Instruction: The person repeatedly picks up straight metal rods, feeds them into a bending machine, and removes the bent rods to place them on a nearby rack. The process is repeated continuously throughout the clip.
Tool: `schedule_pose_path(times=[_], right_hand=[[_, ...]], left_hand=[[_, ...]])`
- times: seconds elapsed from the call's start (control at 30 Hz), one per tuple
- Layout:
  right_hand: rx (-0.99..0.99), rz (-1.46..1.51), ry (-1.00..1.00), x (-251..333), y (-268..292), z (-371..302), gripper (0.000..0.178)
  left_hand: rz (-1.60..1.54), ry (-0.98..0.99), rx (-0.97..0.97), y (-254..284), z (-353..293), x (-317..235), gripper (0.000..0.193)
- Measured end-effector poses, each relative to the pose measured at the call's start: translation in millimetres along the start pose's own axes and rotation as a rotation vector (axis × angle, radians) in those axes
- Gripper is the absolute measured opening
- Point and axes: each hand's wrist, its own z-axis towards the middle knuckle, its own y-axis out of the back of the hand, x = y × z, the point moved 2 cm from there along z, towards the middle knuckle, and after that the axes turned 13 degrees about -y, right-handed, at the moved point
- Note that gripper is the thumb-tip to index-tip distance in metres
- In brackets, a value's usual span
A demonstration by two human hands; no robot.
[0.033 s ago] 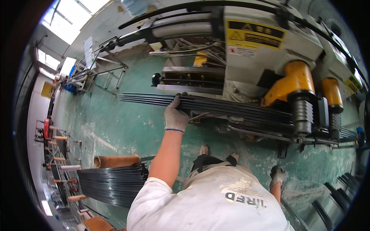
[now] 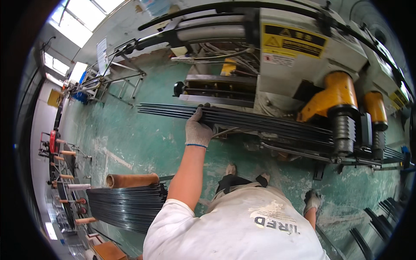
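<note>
My left hand (image 2: 198, 131), in a pale knit glove with dark fingertips, is closed around a bundle of long thin black bars (image 2: 260, 123). The bars run side by side from their free ends left of the hand to the machine at the right. They pass by a ribbed metal cylinder (image 2: 344, 138) below a yellow machine housing (image 2: 340, 93). My right hand (image 2: 312, 200), also gloved, hangs low beside my body at the right, away from the bars. Its fingers are too small and dark to make out.
A large stack of black strips (image 2: 125, 208) lies at lower left beside a brown roll (image 2: 132, 180). More dark bars (image 2: 381, 221) stick out at lower right. A grey machine body (image 2: 299, 65) stands ahead, and a metal frame (image 2: 115, 82) stands at far left on the green floor (image 2: 130, 134).
The view has shifted slightly, so the machine sits a little farther right in the picture. My left hand keeps its hold on the bars, and my right hand stays low.
</note>
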Motion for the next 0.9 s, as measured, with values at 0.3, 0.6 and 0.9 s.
schedule_pose_path(times=[0.3,0.6,0.9], right_hand=[[-0.051,-0.09,-0.051,-85,-30,5,0.023],[0.09,-0.642,0.114,-118,-109,-89,0.036],[-0.001,-0.529,0.135,-105,-98,-77,0.03]], left_hand=[[-0.032,-0.166,-0.109,90,142,-162,0.027],[0.027,-0.355,-0.111,146,217,-266,0.036],[0.267,-0.246,0.023,119,155,-251,0.045]])
